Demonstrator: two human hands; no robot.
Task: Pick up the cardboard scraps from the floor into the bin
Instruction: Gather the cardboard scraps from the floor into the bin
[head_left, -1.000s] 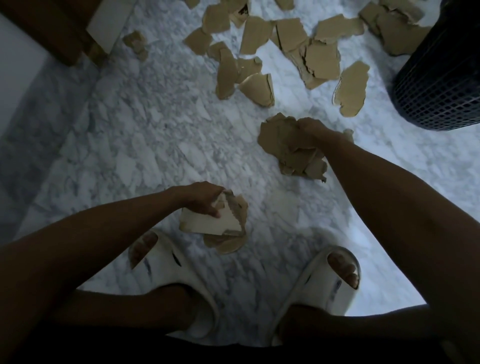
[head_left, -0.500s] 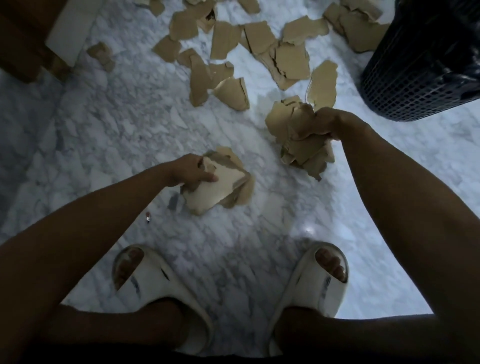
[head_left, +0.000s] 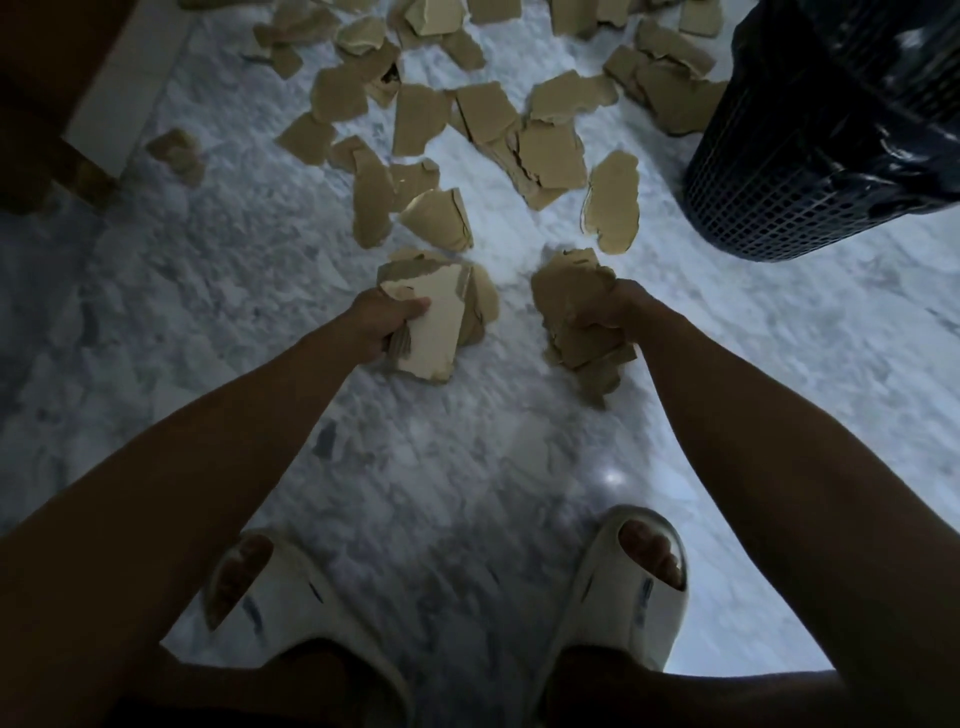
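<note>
Scraps (head_left: 550, 150): many torn brown cardboard bits lie flat on the marble floor (head_left: 208, 291), mostly across its far edge, some touching the bin's base at the far right. Bin (head_left: 810, 171) is dark mesh with a black liner, at the far right corner. Left hand (head_left: 382, 325) is clenched round a stack (head_left: 436, 322), pale face up, long axis running near to far, tilted slightly right. Right hand (head_left: 605, 314) grips a crumpled bundle (head_left: 571, 322), hanging loose with no clear axis. Both handfuls sit above the floor's middle, well short of the bin. Loose scraps point every way; the oval one (head_left: 613, 202) runs near-far. Judgement: light, stiff-ish but bendy, ragged edges, not fragile; stacked sheets could slip past each other, so pinch across the stack's middle or scoop by an edge. Flat ones may need a fingernail under the edge. Feet in white slides (head_left: 634, 587) at the near edge.
</note>
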